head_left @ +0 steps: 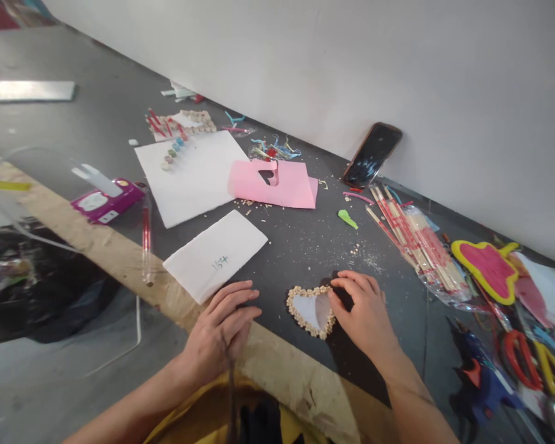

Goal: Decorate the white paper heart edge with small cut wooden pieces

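Observation:
On the dark tabletop lies a white heart-shaped piece (306,310) edged with small pale beads or cut stick bits. My right hand (361,308) is at its right edge, with thumb and forefinger closed on the border; part of the heart is in the hand's shadow. To the left, my left hand (226,324) rests near the table's wooden front edge with fingers stretched out and nothing in them. Just beyond those fingers is a folded white paper (217,254) with a handwritten number.
Pink paper (277,185) with a cut-out and a white sheet (194,172) lie farther back. A phone (374,154) leans on the wall. At right are bagged sticks (425,246), red-handled scissors (522,359) and a blue glue gun (483,376). A purple device (107,200) sits left.

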A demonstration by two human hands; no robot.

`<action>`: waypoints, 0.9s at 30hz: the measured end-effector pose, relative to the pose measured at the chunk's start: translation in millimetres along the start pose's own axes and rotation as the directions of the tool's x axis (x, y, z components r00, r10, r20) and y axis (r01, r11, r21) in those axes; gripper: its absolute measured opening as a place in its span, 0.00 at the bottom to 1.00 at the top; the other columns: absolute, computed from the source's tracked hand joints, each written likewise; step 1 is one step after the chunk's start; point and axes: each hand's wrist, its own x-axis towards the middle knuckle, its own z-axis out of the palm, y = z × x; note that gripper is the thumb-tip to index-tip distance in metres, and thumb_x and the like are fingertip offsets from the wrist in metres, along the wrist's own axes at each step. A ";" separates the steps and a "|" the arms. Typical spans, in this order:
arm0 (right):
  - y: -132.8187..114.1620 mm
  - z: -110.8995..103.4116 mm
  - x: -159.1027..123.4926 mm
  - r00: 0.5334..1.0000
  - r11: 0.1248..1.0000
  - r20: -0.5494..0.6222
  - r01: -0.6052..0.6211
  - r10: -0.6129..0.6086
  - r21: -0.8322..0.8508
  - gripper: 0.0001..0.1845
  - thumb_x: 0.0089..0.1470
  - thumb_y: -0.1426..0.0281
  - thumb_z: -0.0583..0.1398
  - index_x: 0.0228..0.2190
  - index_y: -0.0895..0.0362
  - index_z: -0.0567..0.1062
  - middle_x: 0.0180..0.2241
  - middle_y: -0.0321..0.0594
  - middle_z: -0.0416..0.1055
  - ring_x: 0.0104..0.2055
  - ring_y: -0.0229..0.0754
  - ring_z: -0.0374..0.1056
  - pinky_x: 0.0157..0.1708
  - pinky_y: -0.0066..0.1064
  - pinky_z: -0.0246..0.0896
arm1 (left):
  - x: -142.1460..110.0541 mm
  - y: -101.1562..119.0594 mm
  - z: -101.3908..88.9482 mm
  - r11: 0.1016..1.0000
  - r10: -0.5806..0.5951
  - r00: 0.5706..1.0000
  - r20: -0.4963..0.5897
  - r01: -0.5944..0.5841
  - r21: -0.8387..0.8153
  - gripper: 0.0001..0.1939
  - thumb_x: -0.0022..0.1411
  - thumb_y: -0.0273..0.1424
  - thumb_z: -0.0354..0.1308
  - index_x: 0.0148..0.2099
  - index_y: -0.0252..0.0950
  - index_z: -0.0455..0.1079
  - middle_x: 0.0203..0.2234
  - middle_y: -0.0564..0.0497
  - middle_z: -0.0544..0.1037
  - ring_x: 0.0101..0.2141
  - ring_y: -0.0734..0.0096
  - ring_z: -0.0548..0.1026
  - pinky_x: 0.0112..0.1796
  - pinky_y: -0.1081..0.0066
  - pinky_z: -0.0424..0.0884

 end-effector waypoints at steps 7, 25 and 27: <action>-1.2 -3.9 -1.7 0.994 0.996 0.065 0.090 -0.090 -0.008 0.12 0.52 0.65 0.56 0.40 0.50 0.73 0.48 0.41 0.68 0.51 0.50 0.58 0.48 0.46 0.54 | 0.0 0.6 -0.4 1.000 0.011 1.000 0.002 -0.011 -0.002 0.12 0.60 0.20 0.52 0.43 0.35 0.70 0.45 0.43 0.72 0.54 0.57 0.65 0.50 0.56 0.68; -6.9 -1.3 6.5 0.988 0.992 0.093 0.124 -0.125 0.016 0.08 0.55 0.67 0.55 0.35 0.52 0.74 0.47 0.41 0.68 0.52 0.49 0.57 0.48 0.45 0.52 | 0.2 2.3 -1.4 1.000 0.002 1.000 0.014 -0.002 -0.023 0.12 0.59 0.17 0.52 0.43 0.35 0.69 0.45 0.43 0.70 0.54 0.57 0.63 0.50 0.56 0.67; -6.3 0.2 7.2 0.988 0.991 0.082 0.131 -0.132 0.014 0.08 0.55 0.67 0.55 0.36 0.51 0.74 0.47 0.41 0.68 0.52 0.49 0.57 0.48 0.45 0.52 | 0.8 2.4 -1.1 1.000 0.001 1.000 0.007 0.000 -0.020 0.12 0.59 0.17 0.52 0.43 0.35 0.69 0.45 0.44 0.71 0.54 0.57 0.64 0.50 0.57 0.67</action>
